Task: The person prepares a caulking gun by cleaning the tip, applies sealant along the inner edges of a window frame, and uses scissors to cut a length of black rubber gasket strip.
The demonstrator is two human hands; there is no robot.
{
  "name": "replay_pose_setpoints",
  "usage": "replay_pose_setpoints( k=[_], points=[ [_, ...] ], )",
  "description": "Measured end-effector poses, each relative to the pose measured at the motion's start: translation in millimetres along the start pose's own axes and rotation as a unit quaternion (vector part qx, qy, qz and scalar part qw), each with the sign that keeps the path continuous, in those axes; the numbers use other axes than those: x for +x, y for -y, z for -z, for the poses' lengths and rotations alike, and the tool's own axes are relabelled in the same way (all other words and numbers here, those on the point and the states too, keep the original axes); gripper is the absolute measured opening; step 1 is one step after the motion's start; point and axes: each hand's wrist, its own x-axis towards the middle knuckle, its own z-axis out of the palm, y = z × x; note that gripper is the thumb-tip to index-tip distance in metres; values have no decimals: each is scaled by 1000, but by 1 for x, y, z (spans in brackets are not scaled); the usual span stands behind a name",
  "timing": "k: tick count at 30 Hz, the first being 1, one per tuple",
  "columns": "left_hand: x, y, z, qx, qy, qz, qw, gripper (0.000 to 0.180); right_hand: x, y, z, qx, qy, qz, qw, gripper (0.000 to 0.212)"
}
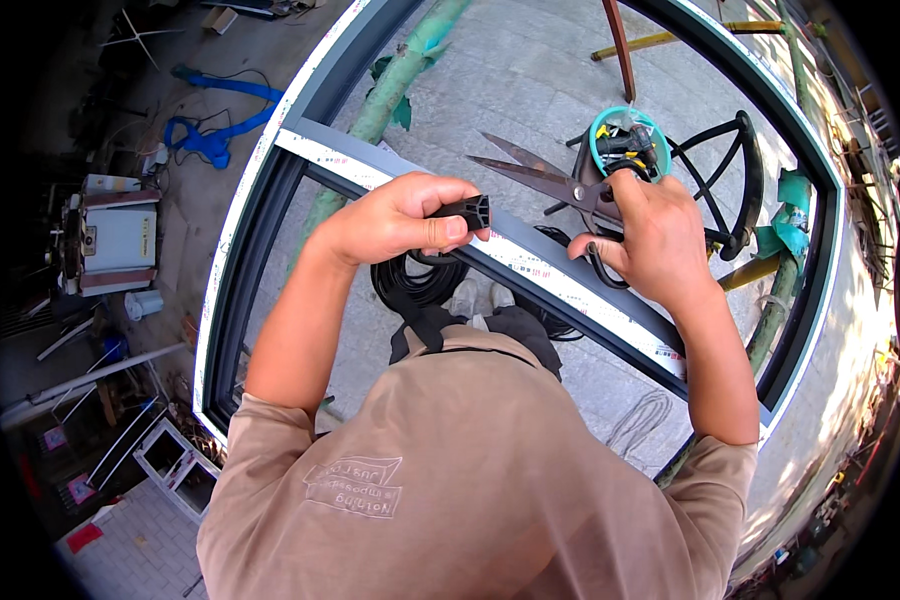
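My left hand (pixel 395 222) is closed around a short end of black rubber sealing strip (pixel 470 212), whose hollow cut face points to the right. In my right hand (pixel 660 235) is a pair of large scissors (pixel 540 180), thumb and fingers in the black handle loops. Their dark blades stand apart and point left, just above the strip's end without touching it. Both hands are over the crossbar (pixel 560 285) of a big grey window frame, which is covered in printed white film. Below the bar hangs a coil of black strip (pixel 420 285), partly hidden by my left wrist.
A teal basket (pixel 597 135) holding a power drill stands beyond my right hand, beside a black-legged stool (pixel 742 190). Green-wrapped poles (pixel 395 90) run under the frame. A blue strap (pixel 210 140) and a boxy machine (pixel 120 238) are at the left. Pale cord (pixel 642 415) lies on the floor.
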Motion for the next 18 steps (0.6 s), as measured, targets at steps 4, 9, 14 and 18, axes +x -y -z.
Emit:
replay_pose_setpoints(
  k=[4, 9, 14, 18],
  points=[
    [0, 0, 0, -6, 2, 8, 1000, 50, -3, -6, 1, 18, 28, 15, 999, 68],
    [-1, -1, 1, 2, 6, 12, 1000, 50, -6, -10, 0, 20, 45, 35, 998, 69],
    [-1, -2, 0, 12, 14, 14, 1000, 43, -6, -10, -2, 34, 77, 56, 995, 70],
    [-1, 0, 2, 8, 16, 25, 1000, 37, -5, -7, 1, 26, 94, 64, 993, 71]
  ],
)
